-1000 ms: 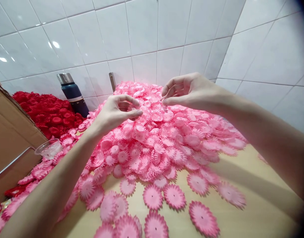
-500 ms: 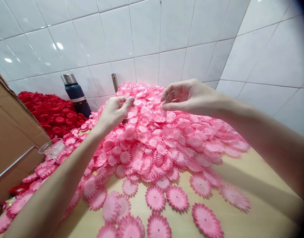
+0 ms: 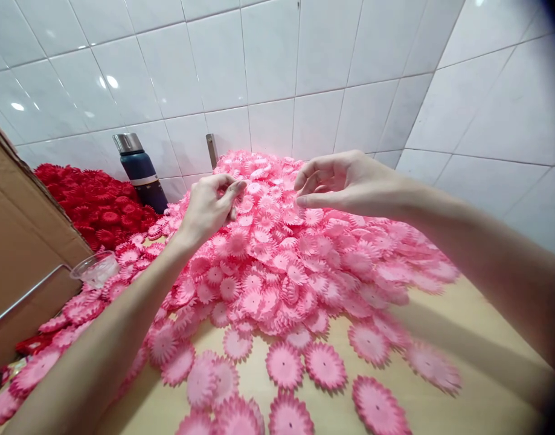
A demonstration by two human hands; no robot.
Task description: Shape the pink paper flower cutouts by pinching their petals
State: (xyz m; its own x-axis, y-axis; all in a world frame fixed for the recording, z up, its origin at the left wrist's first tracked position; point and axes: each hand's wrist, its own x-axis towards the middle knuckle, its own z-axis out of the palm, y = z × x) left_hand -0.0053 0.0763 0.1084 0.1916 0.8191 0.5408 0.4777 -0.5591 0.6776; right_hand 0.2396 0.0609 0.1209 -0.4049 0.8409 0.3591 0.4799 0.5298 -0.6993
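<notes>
From the head view, I see my left hand (image 3: 209,208) raised over the top of the pink flower pile (image 3: 295,266), its grip pinched together at thumb and fingertips (image 3: 235,188); whether a cutout sits in that pinch I cannot tell. My right hand (image 3: 345,181) hangs just across from that grip at about the same height, thumb and forefinger drawn together with the other fingers loosely curled, and I cannot tell if anything is held there either. The pile lies directly below and between both grips, sloping up to the tiled wall (image 3: 268,66) behind them. Loose pink flower cutouts (image 3: 325,365) lie flat on the surface (image 3: 462,374), nearer to me than the grips. Past the left grip stand a dark flask (image 3: 140,172) and a red flower pile (image 3: 89,205); a clear cup (image 3: 95,269) and a cardboard box (image 3: 19,241) sit lower on that side.
</notes>
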